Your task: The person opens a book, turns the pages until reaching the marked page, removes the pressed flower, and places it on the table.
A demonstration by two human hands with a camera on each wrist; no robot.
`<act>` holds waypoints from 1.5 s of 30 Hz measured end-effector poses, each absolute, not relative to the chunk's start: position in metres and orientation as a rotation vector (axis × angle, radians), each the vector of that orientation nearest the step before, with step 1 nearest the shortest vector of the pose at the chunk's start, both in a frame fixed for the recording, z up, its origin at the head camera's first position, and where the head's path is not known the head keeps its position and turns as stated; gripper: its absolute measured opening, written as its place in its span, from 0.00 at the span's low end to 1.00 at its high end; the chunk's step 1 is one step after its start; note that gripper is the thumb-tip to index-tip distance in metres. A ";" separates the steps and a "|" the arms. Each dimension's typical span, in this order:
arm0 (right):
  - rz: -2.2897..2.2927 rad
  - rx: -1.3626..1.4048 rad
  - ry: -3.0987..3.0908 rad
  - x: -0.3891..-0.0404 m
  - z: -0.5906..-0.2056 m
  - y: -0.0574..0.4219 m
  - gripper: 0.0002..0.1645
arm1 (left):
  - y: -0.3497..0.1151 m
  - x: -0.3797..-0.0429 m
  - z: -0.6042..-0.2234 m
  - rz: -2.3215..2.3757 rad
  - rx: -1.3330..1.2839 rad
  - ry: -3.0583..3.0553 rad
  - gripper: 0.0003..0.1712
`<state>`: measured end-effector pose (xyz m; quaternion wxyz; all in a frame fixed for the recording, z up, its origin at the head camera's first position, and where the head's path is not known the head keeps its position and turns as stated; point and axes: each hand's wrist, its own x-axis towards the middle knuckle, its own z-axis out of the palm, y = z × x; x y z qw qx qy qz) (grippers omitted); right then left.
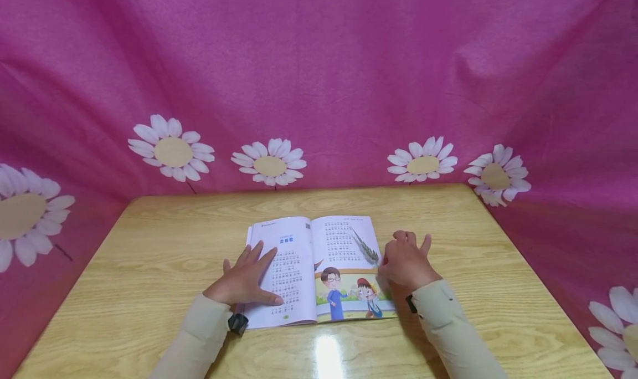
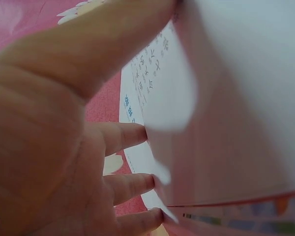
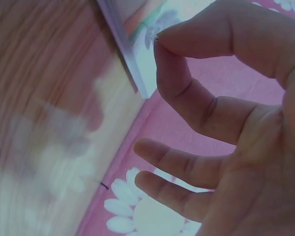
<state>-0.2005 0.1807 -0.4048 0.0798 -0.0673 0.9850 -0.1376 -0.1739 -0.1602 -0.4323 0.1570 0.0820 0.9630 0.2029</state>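
Note:
An open book [image 1: 294, 240] with printed text lies on the wooden table, its right page showing a cartoon of two figures. My left hand [image 1: 244, 279] rests on the left page with fingers spread and thumb stretched toward the lower text. Seen close in the left wrist view, its fingertips [image 2: 132, 132] touch the paper. A narrow green feathery leaf [image 1: 366, 249] lies slanted across the right page. By that page's outer edge, my right hand [image 1: 408, 261] pinches the leaf's lower end between thumb and forefinger [image 3: 174, 73]; the exact grip is partly hidden.
The wooden table [image 1: 164, 235] runs on around the book to both sides. Behind and beside it hangs a pink cloth [image 1: 319, 91] printed with large white daisies. Dark bands [image 1: 238, 323] circle the wrists, over or beside light sleeves.

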 end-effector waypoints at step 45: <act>-0.402 0.105 2.857 -0.222 -0.415 0.280 0.18 | -0.161 -0.175 -0.433 0.551 0.241 2.764 0.67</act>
